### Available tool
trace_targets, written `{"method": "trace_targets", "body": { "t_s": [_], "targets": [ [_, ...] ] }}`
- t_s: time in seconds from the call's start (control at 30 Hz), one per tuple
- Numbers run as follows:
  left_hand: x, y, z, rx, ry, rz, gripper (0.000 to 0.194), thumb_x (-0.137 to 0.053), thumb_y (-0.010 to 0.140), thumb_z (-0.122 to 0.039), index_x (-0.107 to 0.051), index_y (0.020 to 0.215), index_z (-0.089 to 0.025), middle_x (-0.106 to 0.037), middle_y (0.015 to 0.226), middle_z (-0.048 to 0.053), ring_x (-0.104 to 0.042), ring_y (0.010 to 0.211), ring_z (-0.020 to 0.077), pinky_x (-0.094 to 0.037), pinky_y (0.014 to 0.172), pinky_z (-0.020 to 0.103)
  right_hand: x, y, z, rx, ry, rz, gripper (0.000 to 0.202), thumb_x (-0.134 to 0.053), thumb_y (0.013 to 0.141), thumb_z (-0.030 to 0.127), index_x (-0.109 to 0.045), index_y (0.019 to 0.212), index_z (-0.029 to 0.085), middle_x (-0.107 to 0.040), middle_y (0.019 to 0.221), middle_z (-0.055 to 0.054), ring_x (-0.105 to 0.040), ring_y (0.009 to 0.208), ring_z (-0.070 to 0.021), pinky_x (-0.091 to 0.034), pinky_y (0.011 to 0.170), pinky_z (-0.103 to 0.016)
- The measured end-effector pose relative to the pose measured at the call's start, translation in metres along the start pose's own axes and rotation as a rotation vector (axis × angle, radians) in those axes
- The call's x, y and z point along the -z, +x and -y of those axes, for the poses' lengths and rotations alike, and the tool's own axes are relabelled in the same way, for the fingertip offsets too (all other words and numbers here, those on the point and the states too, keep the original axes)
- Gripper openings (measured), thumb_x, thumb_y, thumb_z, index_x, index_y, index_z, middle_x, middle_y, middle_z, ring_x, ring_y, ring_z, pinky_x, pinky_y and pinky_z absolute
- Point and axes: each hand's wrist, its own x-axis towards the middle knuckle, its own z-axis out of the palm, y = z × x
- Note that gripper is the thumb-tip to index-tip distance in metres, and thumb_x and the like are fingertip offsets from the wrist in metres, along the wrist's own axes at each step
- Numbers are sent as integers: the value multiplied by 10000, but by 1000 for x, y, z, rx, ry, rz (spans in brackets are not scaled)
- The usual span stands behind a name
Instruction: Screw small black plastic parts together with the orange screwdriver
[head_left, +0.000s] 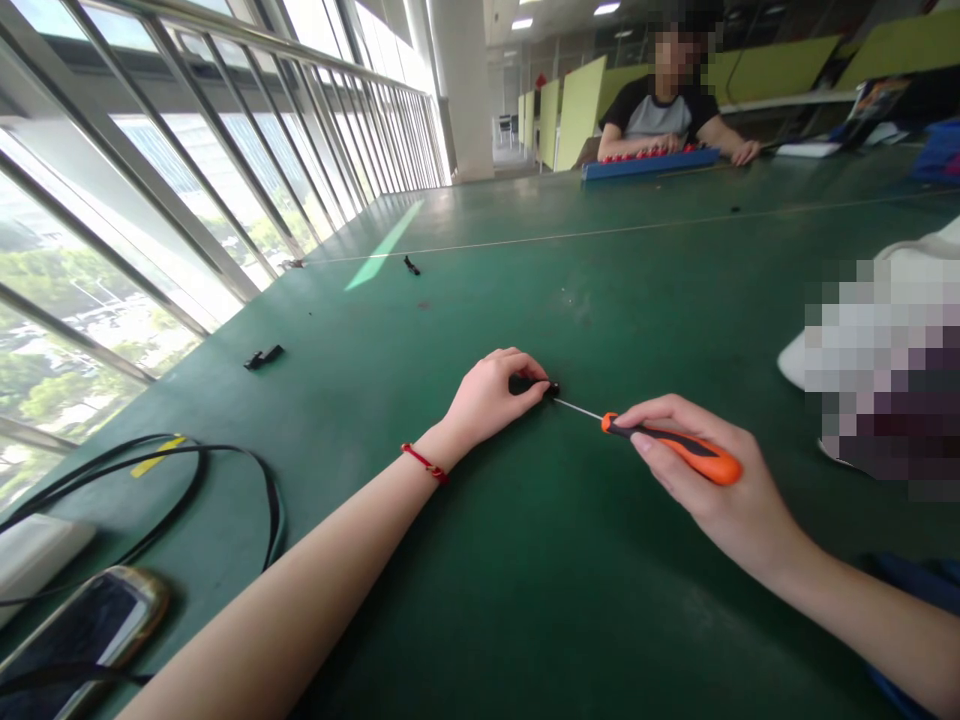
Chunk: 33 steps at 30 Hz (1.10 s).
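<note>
My left hand point(499, 392) pinches a small black part point(553, 388) between thumb and fingertips, low over the green table. Most of that part is hidden by the fingers, so its kind is unclear. My right hand point(716, 490) is closed around the orange and black handle of a screwdriver point(705, 458). Its thin metal shaft points left, and the tip is at or very near the black part; contact cannot be made out. A red cord bracelet point(425, 464) circles my left wrist.
On the green table point(480, 290) lie two black pieces, one nearer point(264, 357) and one farther point(412, 265). A phone point(90, 635) and black cable point(274, 500) are at lower left. Railings point(225, 110) line the left. Across sits a person point(660, 115) behind a blue tray point(652, 165).
</note>
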Motion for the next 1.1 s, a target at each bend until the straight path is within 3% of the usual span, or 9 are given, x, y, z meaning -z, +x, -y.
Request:
{"method": "trace_targets", "body": {
  "t_s": [0.33,0.53,0.87,1.1],
  "targets": [
    [1,1,-1,-5,-10,-3,133,-576,798,-283,-670,803,-188,-654,849,28,-588,839,167,-477,769,297,-1,0,-3,-10,-8,18,89,-565,830,295,-620,861,232,-665,884,-33,-632,808,-172,-498,580,-229],
    [1,2,0,-13,-29,-15,129,-590,795,-280,-678,804,-187,-654,853,25,-588,834,160,-471,758,289,0,0,-2,-3,-11,34,90,-569,827,293,-615,874,231,-664,893,-34,-636,835,-179,-508,607,-238],
    [3,3,-1,35,-129,8,149,-591,794,-278,-698,799,-175,-657,843,32,-600,793,147,-483,727,271,-1,1,-2,5,-8,32,86,-571,821,288,-618,862,227,-666,880,-35,-637,794,-175,-513,609,-250],
    [3,4,1,54,-185,-7,156,-602,802,-289,-692,799,-162,-667,867,40,-606,797,139,-481,743,260,0,-2,0,-18,52,-25,102,-552,834,289,-622,853,218,-637,754,-16,-557,573,-113,-428,486,-234]
  ]
}}
